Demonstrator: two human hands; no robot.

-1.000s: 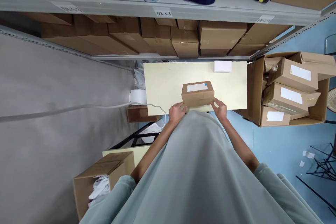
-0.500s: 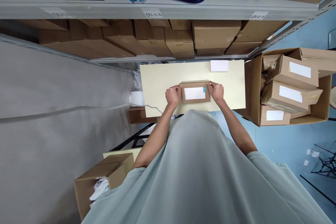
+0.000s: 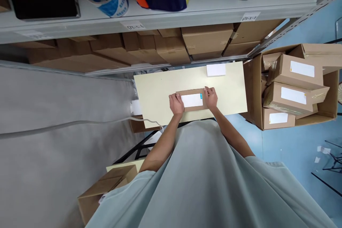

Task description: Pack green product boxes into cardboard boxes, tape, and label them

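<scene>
Brown box (image 3: 192, 100) between left hand (image 3: 176, 104) and right hand (image 3: 211, 98), each with a grip on one end

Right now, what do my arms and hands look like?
Your left hand and right hand are ungloved; no watch or bracelet shows. Loose, plain, pale grey-green sleeves match the top, leaving both forearms bare.

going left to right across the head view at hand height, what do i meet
Grey wall, white item, left hand, small labelled box, right hand, large open carton.
</scene>
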